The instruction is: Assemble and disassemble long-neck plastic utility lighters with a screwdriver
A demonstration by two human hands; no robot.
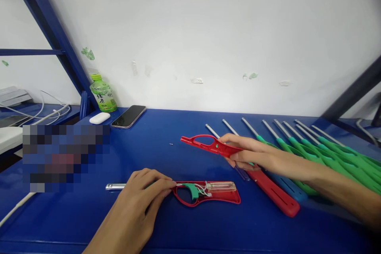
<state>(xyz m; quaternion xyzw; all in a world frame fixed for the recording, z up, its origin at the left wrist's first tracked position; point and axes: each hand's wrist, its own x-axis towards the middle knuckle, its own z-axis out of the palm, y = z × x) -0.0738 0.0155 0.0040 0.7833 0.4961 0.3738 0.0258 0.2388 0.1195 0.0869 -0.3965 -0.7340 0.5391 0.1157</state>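
An opened long-nosed gas lighter (pixel 230 197) lies on the blue table, its metal tube pointing left. Inside its red half shell show a green trigger (pixel 195 191), white wires and a clear fuel tank (pixel 220 186). My left hand (pixel 143 198) is closed over the front of this lighter, where the tube meets the shell. In my right hand (pixel 242 151) is the other red half shell (pixel 205 145), raised above the table and pinched near its wide end. A tiny metal pin or screw (pixel 171 144) lies left of that shell.
Several whole lighters with green handles (pixel 342 158) lie in a row at the right, beside a red lighter (pixel 276 194) and a blue one (pixel 287 186). A phone (pixel 129 116), a white case (pixel 99 118) and a green bottle (pixel 102 94) stand or lie at the back left.
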